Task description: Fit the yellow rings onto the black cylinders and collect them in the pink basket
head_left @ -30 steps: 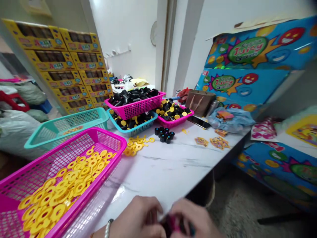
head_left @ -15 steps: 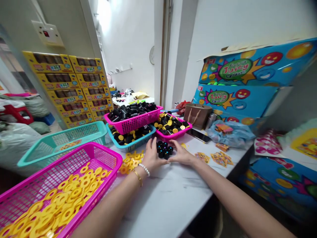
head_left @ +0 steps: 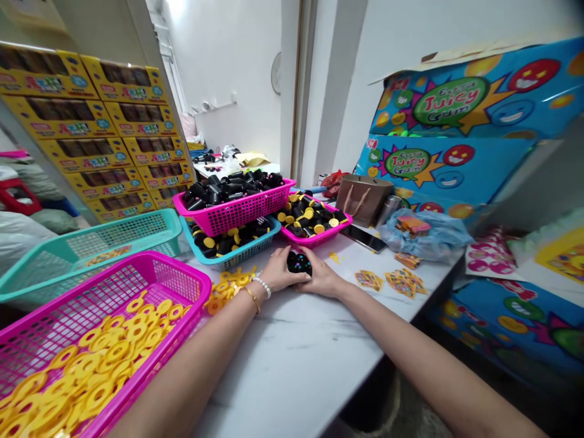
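My left hand [head_left: 277, 271] and my right hand [head_left: 325, 277] curl around a tight cluster of small black plastic cylinders [head_left: 299, 263] on the white marbled table [head_left: 292, 353]. Pink and blue dots show on the cylinders' upper ends. Fingers and thumbs press in from both sides and hide part of the cluster. Just left of my left wrist lies a loose pile of yellow ring-shaped plastic pieces [head_left: 223, 291]. Behind my hands, a pink basket of black cylinders [head_left: 237, 204] rests on a teal basket [head_left: 241, 258] holding black and yellow pieces.
Yellow rings fill a large pink basket [head_left: 191, 304] at front left, beside a teal basket [head_left: 168, 234]. Another pink basket [head_left: 314, 238] holds black-and-yellow pieces. A phone [head_left: 364, 238], small printed packets [head_left: 406, 283] and a blue plastic bag [head_left: 429, 243] lie right. Yellow boxes [head_left: 98, 134] are stacked left.
My hands have closed in on the black cylinders, squeezing the cluster narrower. The view has shifted slightly, with the left-hand boxes now farther left.
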Demonstrator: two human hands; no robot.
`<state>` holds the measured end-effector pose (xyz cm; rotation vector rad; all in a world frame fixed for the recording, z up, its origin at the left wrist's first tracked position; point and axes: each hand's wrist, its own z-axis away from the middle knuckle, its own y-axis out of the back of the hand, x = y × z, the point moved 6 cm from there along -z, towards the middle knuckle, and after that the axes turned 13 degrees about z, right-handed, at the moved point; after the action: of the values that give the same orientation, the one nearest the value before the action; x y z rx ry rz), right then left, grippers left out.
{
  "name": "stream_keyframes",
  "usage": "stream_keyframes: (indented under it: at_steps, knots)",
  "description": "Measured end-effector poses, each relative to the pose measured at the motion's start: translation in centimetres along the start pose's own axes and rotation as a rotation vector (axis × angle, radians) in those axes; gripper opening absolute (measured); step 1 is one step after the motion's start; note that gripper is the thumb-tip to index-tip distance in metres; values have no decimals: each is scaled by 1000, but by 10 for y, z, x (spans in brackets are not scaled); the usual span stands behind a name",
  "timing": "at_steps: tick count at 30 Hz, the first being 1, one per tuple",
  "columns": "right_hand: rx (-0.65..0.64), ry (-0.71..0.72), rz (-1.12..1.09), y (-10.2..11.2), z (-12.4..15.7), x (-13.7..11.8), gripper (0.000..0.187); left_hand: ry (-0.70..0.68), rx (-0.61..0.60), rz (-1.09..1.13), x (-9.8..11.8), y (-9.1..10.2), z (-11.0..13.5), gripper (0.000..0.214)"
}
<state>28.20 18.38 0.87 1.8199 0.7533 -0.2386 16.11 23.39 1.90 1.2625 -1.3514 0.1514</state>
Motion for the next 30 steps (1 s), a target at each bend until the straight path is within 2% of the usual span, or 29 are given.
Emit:
stream_keyframes:
  at_steps: [5,11,15,18,21,24,27,30]
  knots:
    - [-33,-43,61,-2,18,-14,105,0,-6,6,17,-8,28,81]
    - [-24,-23,103,-11,61,-51,101,41,55,54,33,-15,81,98]
    - [-19,41,90,-21,86,-76,97,46,22,112,44,-14,115,104]
    - [-20,53,63,-21,95,-90,94,45,23,205,47,-8,131,103]
    - [-60,1,5,-16,96,-91,95,86,78,331,40,1,138,90]
    - [-150,-68,-185,-7,94,-80,90,173,135,575,27,7,140,75]
    - [-149,-140,-319,8,77,-67,60,275,213,724,15,11,138,63]
    - [-184,-154,-170,21,48,-65,36,302,293,704,12,18,137,55]
